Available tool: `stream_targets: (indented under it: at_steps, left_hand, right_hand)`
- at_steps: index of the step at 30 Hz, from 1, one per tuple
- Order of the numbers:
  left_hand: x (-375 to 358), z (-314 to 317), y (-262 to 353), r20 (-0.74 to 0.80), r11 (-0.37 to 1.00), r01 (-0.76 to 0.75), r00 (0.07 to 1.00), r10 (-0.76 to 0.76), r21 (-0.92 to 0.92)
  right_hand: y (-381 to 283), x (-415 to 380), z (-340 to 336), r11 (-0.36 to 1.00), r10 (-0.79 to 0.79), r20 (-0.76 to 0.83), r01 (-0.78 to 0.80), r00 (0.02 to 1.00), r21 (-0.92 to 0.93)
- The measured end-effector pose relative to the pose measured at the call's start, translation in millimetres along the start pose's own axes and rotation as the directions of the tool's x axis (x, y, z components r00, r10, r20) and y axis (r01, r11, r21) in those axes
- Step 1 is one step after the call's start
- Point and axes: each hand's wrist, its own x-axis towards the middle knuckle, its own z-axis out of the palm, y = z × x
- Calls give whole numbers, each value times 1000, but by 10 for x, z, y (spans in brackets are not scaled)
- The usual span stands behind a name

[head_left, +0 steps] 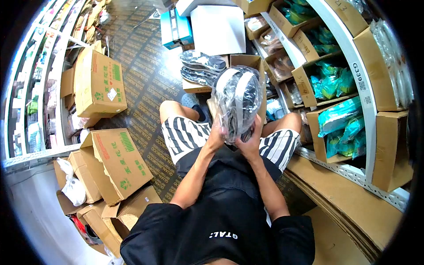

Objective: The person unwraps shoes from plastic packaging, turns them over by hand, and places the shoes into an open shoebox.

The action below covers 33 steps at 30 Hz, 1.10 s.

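Observation:
A pair of black slippers (240, 99) with white bands, wrapped in clear plastic, is held up in front of my lap. My left hand (217, 136) is closed around the near left end of the bundle, and my right hand (250, 140) grips its near right side. The wrap hides some of the fingertips. Just beyond, more dark plastic-wrapped footwear (201, 68) lies stacked on a cardboard box (197, 86). Behind the held bundle, part of an open carton (245, 60) shows.
Shelving (360, 79) on my right carries open cartons with teal-bagged goods (332, 79). Flattened cardboard (340, 194) lies below it. Cartons (121, 161) stand on my left, near another shelf (42, 152). Ahead are a blue box (176, 28) and a white box (218, 30).

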Motion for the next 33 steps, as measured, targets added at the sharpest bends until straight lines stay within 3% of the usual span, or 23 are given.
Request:
stream_targets:
  at_steps: [3, 5, 7, 8, 11, 13, 14, 15, 16, 17, 18, 19, 20, 21, 23, 24, 25, 27, 28, 30, 31, 33]
  left_hand:
    - [-257, -52, 79, 177, 965, -86, 983, 42, 249]
    - [-294, -65, 134, 116, 939, 78, 986, -123, 335]
    - [-358, -51, 284, 54, 897, 201, 969, -241, 394]
    - [-314, -53, 271, 127, 956, 181, 968, -214, 230]
    - [-246, -68, 337, 295, 968, 148, 933, -204, 202]
    - [-348, 55, 489, 431, 947, -155, 902, 20, 281]
    - [-371, 73, 465, 427, 948, -154, 904, 21, 280]
    - [-377, 108, 430, 351, 842, -199, 936, 12, 502]
    - [-382, 144, 393, 274, 683, -215, 961, 22, 698]
    - [-389, 81, 162, 232, 679, -296, 955, 186, 672]
    - [-353, -67, -89, 236, 488, -378, 915, 327, 787]
    - [-318, -87, -139, 264, 269, -415, 850, 456, 869]
    - [-326, -103, -186, 110, 548, -352, 899, 424, 759]
    - [-299, -132, -117, 297, 303, -483, 816, 496, 822]
    - [-285, -97, 157, 34, 792, -147, 987, 158, 592]
    - [-272, -138, 144, 25, 784, -152, 985, 171, 601]
    - [-274, -169, 135, 18, 784, -148, 985, 172, 602]
    - [-278, -218, 127, -28, 864, -77, 994, 105, 498]
    - [-252, -190, 212, 12, 822, -83, 996, 93, 563]
    - [-229, -180, 207, 15, 858, -50, 999, 49, 511]
    - [-220, -173, 208, 17, 890, -15, 1000, 8, 457]
    - [-182, -140, 192, 36, 889, -14, 999, -3, 458]
  right_hand:
    - [-109, -268, 15, 996, 89, -62, -90, 994, -24]
    - [-155, -275, 37, 994, 0, -125, -14, 992, -113]
    - [-109, -429, 144, 992, 8, -143, -26, 990, -126]
    - [-38, -433, 165, 992, 31, -135, -47, 990, -120]
    - [163, -559, 192, 980, 91, -100, -107, 991, -167]
    - [241, -618, 245, 991, 133, -190, -136, 973, 2]
    - [279, -644, 227, 993, 115, -188, -118, 975, -4]
    - [274, -637, 209, 995, 96, -186, -100, 978, -10]
    - [154, -500, 189, 992, -35, -182, 13, 983, -122]
    - [28, -373, 189, 979, -137, -187, 104, 973, -174]
    - [-97, -246, 190, 955, -237, -190, 191, 953, -228]
    - [-114, -236, 214, 964, -210, -170, 175, 963, -200]
    - [-154, -232, 172, 954, -229, -120, 198, 966, -225]
    - [-268, -177, 110, 943, -247, -68, 223, 967, -248]
    - [-291, -45, -128, 957, -235, -19, 228, 972, -179]
    - [-281, 22, -193, 969, -221, 33, 224, 975, -109]
    - [-298, 111, -168, 988, -127, -120, 136, 985, 68]
    - [-493, 373, -304, 951, 74, -119, -34, 990, 306]
    - [-651, 520, -353, 951, 77, -120, -36, 990, 307]
    - [-938, 777, -461, 973, -34, 174, -8, 984, 232]
    - [-991, 848, -503, 973, -31, 168, -9, 985, 230]
    - [-1050, 986, -611, 990, -62, 396, 8, 916, 138]
